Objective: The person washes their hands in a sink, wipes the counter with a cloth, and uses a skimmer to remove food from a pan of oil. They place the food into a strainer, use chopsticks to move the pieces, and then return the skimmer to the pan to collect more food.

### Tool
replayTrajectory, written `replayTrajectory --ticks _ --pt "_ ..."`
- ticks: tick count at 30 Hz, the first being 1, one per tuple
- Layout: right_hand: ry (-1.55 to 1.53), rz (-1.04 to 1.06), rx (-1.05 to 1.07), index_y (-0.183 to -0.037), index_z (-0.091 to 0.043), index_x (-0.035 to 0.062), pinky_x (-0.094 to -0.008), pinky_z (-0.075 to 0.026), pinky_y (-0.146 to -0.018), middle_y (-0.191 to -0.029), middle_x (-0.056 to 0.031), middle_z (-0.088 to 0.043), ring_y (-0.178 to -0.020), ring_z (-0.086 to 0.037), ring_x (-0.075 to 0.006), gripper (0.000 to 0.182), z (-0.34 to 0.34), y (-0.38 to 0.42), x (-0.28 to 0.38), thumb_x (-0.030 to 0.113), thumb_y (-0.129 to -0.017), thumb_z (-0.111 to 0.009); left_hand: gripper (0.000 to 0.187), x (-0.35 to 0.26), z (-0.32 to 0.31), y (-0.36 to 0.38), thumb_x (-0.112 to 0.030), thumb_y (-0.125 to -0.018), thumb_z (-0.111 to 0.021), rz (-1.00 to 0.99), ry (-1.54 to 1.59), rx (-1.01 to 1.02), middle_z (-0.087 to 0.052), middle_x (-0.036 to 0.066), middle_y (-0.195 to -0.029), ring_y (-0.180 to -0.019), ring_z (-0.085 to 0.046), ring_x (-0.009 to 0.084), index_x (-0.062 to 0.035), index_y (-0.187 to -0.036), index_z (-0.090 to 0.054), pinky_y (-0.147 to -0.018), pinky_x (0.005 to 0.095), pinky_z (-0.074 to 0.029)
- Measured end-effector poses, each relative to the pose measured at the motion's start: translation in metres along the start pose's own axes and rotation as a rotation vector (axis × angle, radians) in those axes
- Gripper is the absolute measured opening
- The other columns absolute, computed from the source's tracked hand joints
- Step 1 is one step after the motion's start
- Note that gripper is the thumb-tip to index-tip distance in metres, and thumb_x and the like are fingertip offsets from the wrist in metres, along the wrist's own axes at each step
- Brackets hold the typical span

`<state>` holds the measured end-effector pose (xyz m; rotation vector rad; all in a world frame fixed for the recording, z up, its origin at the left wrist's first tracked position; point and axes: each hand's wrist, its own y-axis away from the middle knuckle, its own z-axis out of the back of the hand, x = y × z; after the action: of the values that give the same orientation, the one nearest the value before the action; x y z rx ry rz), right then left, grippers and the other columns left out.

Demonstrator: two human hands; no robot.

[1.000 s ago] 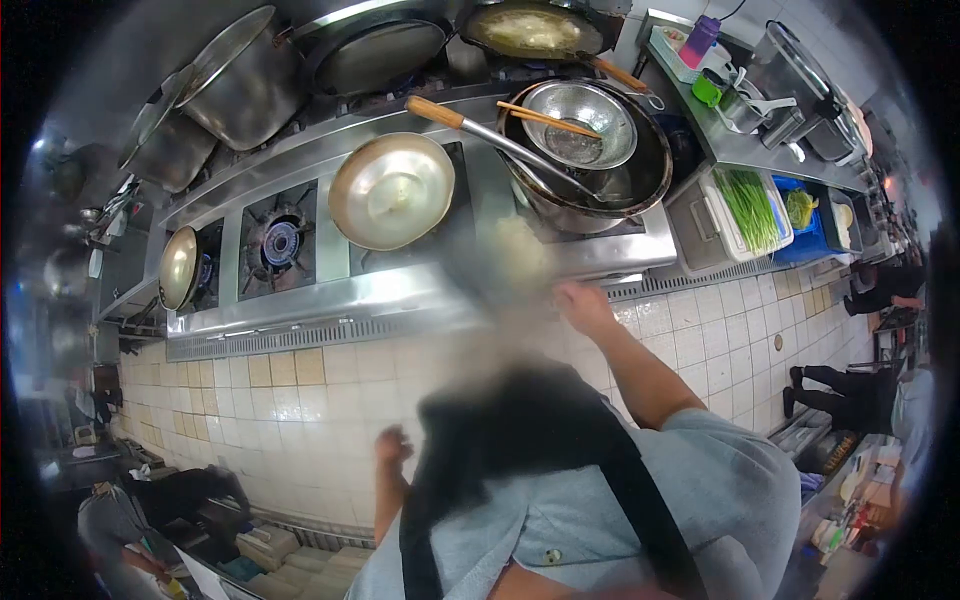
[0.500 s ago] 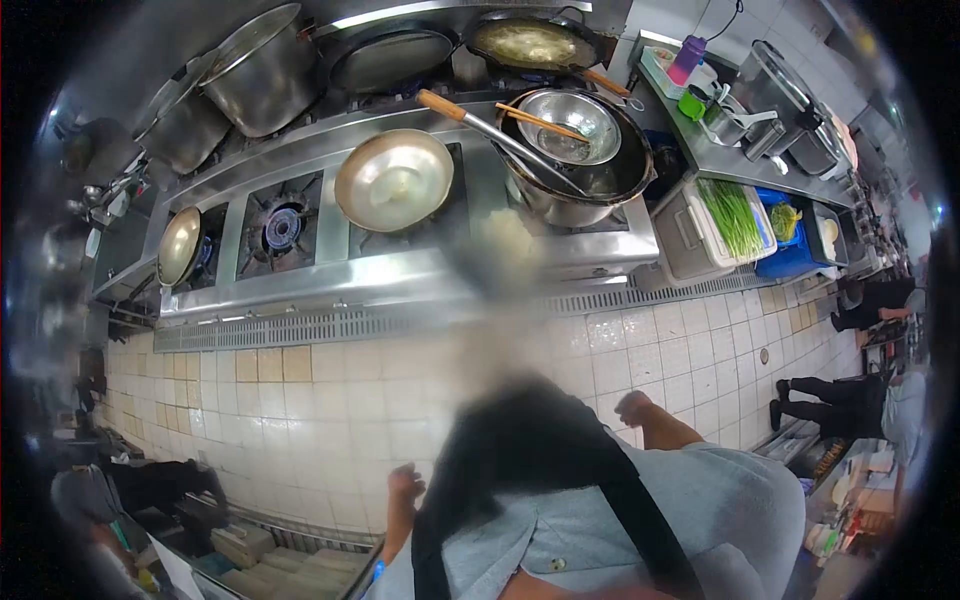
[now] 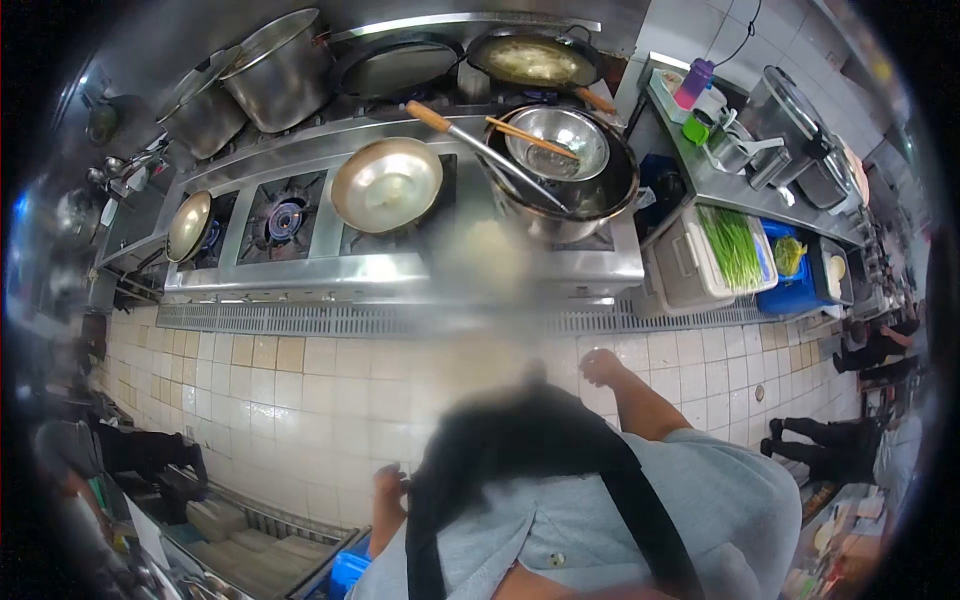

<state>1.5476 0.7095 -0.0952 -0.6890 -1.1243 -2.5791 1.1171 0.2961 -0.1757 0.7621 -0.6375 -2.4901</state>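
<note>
My right hand (image 3: 600, 367) is held forward over the tiled floor. Its fingers are loosely curled and nothing shows in them. Lower and closer to my body, my left hand (image 3: 390, 487) hangs beside the black apron (image 3: 520, 430), its fingers curled in with no object visible. Neither hand touches the stove (image 3: 290, 275) in front of me. On the stove stand a wide metal pan (image 3: 388, 180) and a large pot (image 3: 565, 228). Resting on the pot are a metal bowl (image 3: 590, 135), chopsticks (image 3: 525, 132) and a long wooden-handled tool (image 3: 480, 150). A blur covers the view's middle.
A lit burner (image 3: 285, 222) sits beside a tilted pan (image 3: 188, 225). Tall pots (image 3: 275, 80) and two woks stand behind. At right, green stalks (image 3: 730, 245) lie on a white bin (image 3: 670, 265). Other people (image 3: 830, 445) stand at right and lower left.
My right hand has moved forward and to the left in view, towards the stove. My left hand has shifted slightly left and down. The view has turned a little.
</note>
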Motion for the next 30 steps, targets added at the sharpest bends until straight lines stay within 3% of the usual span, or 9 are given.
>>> replayTrajectory --ticks 6,11,14,15,17,19,22,28,30 --pt "0.308 0.107 0.188 -0.08 -0.067 0.0099 -0.036 -0.051 -0.07 -0.085 -0.008 -0.067 -0.079 -0.065 -0.0224 0.017 0.014 -0.062 -0.171 0.02 -0.08 -0.053 0.024 -0.085 -0.001 -0.052 -0.014 -0.076 -0.063 0.518 0.992 -0.015 -0.063 0.006 -0.077 -0.072 -0.062 0.0209 -0.0058 -0.099 -0.058 -0.057 0.0409 -0.052" --pt "0.053 0.071 0.251 -0.078 -0.055 0.0101 -0.0372 -0.049 -0.047 -0.065 -0.0072 -0.053 -0.053 -0.053 -0.0193 0.018 0.006 -0.058 -0.275 0.018 -0.088 -0.043 0.05 -0.074 -0.054 -0.094 -0.018 -0.065 -0.069 0.331 0.885 -0.04 -0.067 0.004 -0.09 -0.083 -0.064 0.021 -0.0065 -0.112 -0.057 -0.074 0.0341 -0.052" --pt "0.127 -0.134 0.204 -0.087 -0.068 0.0123 -0.0378 -0.051 -0.072 -0.089 -0.0065 -0.068 -0.087 -0.064 -0.0241 0.017 -0.007 -0.072 -0.308 0.021 -0.079 -0.055 0.051 -0.079 -0.065 -0.104 -0.02 -0.063 -0.07 0.261 0.96 -0.053 -0.067 0.005 -0.093 -0.085 -0.064 0.0217 -0.007 -0.111 -0.058 -0.075 0.034 -0.051" --pt "-0.101 -0.456 0.236 -0.084 -0.068 0.0119 -0.0394 -0.051 -0.072 -0.087 -0.0091 -0.067 -0.084 -0.065 -0.026 0.016 0.002 -0.064 -0.287 0.021 -0.077 -0.056 0.048 -0.086 -0.06 -0.097 -0.021 -0.064 -0.069 0.259 0.807 -0.034 -0.066 0.006 -0.093 -0.083 -0.063 0.0235 -0.0073 -0.109 -0.058 -0.074 0.0357 -0.051" --pt "-0.069 -0.311 0.198 -0.081 -0.068 0.0116 -0.0401 -0.052 -0.072 -0.085 -0.0106 -0.067 -0.083 -0.065 -0.0269 0.016 -0.015 -0.074 -0.297 0.021 -0.077 -0.056 0.046 -0.106 -0.039 -0.079 -0.022 -0.064 -0.069 0.267 0.65 -0.011 -0.065 0.007 -0.092 -0.082 -0.062 0.0253 -0.0076 -0.106 -0.058 -0.074 0.0373 -0.05" --pt "-0.034 -0.167 0.154 -0.078 -0.068 0.0113 -0.0407 -0.052 -0.071 -0.083 -0.0122 -0.067 -0.082 -0.065 -0.0279 0.016 -0.023 -0.08 -0.306 0.021 -0.076 -0.055 0.033 -0.133 -0.011 -0.076 -0.021 -0.07 -0.066 0.732 1.186 0.099 -0.063 0.009 -0.086 -0.073 -0.061 0.0265 -0.0078 -0.099 -0.057 -0.063 0.0401 -0.051" --pt "-0.121 -0.149 0.121 -0.077 -0.068 0.011 -0.0418 -0.051 -0.071 -0.084 -0.0125 -0.066 -0.083 -0.064 -0.0292 0.016 -0.012 -0.064 -0.26 0.022 -0.077 -0.055 0.024 -0.067 -0.061 -0.1 -0.016 -0.076 -0.062 0.373 0.892 -0.032 -0.061 0.008 -0.079 -0.065 -0.059 0.0239 -0.0071 -0.097 -0.056 -0.049 0.0399 -0.049" --pt "-0.136 -0.168 0.181 -0.084 -0.067 0.0118 -0.0416 -0.05 -0.075 -0.093 -0.01 -0.066 -0.089 -0.063 -0.0282 0.019 0.003 -0.066 -0.25 0.025 -0.078 -0.055 0.031 -0.106 -0.026 -0.115 -0.018 -0.074 -0.067 0.436 0.792 -0.006 -0.065 0.007 -0.086 -0.071 -0.063 0.0185 -0.0077 -0.103 -0.058 -0.06 0.0328 -0.053" --pt "0.371 -0.021 0.331 -0.085 -0.067 0.0122 -0.0411 -0.05 -0.075 -0.095 -0.0098 -0.066 -0.091 -0.063 -0.0272 0.018 0.025 -0.055 -0.228 0.024 -0.078 -0.055 0.034 -0.128 -0.012 -0.117 -0.018 -0.074 -0.069 0.415 0.789 -0.084 -0.066 0.006 -0.085 -0.068 -0.063 0.0177 -0.0059 -0.105 -0.059 -0.055 0.031 -0.053"
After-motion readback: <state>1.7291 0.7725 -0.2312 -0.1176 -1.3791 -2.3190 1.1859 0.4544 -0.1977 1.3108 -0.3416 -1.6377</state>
